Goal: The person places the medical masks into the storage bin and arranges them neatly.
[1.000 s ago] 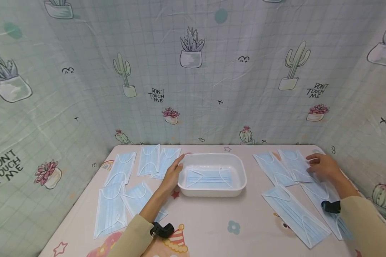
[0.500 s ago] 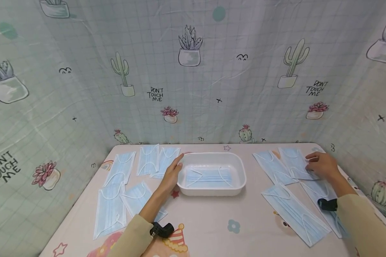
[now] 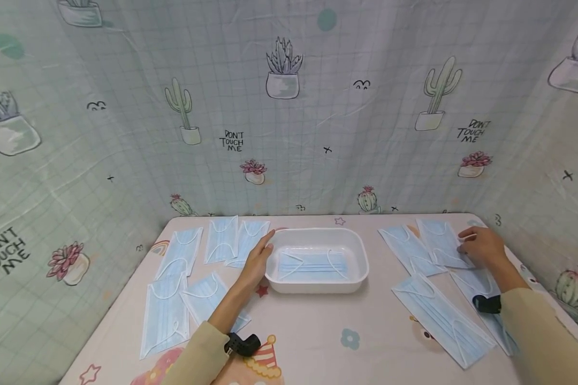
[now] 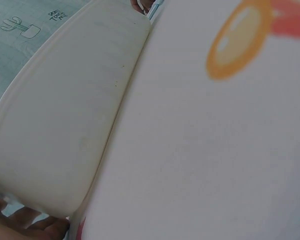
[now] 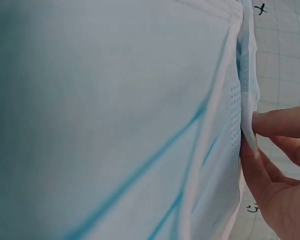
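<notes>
A white plastic box (image 3: 317, 287) stands mid-table with a pale blue pleated face mask (image 3: 313, 266) lying flat in it. My left hand (image 3: 255, 266) grips the box's left end; the left wrist view shows its fingers (image 4: 52, 229) against the outer wall, below the rim. At the right, my right hand (image 3: 484, 247) pinches the edge of another face mask (image 3: 443, 243) between thumb and fingers. The right wrist view shows that edge between the fingertips (image 5: 262, 122). A further mask (image 3: 477, 286) lies partly hidden beneath the right wrist.
Several loose masks lie left of the box, among them one mask (image 3: 166, 315) at the front. To its right lie a tilted mask (image 3: 440, 315) and a mask (image 3: 407, 248) farther back. A patterned curtain (image 3: 289, 160) rises behind the table (image 3: 318, 342).
My right hand has settled onto the back-right mask's edge, and its wrist has shifted slightly left. My left hand and the box have stayed in place.
</notes>
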A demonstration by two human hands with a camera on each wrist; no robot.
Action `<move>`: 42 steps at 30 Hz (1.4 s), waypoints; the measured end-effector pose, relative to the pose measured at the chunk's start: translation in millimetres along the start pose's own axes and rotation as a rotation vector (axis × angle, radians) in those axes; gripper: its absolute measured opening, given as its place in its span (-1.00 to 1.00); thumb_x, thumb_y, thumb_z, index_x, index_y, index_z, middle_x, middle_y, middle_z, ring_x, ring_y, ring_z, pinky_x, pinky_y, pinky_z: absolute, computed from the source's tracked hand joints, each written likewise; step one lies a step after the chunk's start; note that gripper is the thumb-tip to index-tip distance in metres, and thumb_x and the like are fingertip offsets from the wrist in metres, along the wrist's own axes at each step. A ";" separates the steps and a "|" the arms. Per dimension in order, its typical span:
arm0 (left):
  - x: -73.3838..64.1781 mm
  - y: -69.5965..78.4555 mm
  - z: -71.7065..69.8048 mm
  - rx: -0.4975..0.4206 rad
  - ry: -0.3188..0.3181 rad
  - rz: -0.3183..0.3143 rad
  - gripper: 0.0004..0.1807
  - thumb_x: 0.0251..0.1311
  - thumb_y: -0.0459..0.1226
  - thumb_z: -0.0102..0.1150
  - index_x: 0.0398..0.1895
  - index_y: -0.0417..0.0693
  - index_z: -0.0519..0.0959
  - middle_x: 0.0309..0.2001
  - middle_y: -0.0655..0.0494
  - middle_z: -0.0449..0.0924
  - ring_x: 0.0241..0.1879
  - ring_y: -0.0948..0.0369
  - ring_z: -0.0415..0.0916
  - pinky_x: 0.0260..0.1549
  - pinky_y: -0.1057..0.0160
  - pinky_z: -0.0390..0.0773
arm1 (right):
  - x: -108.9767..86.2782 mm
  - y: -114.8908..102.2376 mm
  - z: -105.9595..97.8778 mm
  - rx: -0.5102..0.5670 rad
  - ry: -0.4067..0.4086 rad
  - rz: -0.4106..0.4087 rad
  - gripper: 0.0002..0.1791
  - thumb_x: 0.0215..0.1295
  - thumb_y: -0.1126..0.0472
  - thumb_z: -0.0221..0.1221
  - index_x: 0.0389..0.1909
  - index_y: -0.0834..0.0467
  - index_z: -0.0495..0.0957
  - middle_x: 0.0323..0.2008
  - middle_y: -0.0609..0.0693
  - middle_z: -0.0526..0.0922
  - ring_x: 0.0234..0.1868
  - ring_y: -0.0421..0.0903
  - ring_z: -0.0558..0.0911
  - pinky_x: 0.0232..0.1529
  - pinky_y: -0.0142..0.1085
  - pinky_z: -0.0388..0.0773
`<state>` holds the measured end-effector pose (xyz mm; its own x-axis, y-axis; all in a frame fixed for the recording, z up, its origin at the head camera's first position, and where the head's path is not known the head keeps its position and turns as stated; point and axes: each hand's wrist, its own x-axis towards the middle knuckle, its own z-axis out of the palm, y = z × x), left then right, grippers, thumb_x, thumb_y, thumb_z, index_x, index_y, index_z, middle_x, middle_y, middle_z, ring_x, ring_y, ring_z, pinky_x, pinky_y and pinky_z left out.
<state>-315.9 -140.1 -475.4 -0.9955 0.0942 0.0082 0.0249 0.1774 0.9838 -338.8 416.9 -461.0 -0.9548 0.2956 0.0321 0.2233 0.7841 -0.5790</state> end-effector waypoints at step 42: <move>-1.8 0.8 -1.4 -0.005 -0.010 -0.022 -0.45 0.63 -0.07 -0.22 0.62 0.34 0.18 0.65 0.00 0.07 0.64 -0.10 -0.04 0.57 -0.30 -0.05 | 11.7 0.6 3.2 0.264 -0.094 0.073 -0.44 0.48 0.20 0.14 0.40 0.38 0.35 0.47 0.54 0.17 0.40 0.51 0.25 0.41 0.37 0.27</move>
<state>-314.2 -141.5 -474.4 -0.9949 0.0998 -0.0149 0.0027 0.1749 0.9846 -350.5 419.0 -463.6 -0.9547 0.2848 -0.0860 0.2451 0.5894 -0.7698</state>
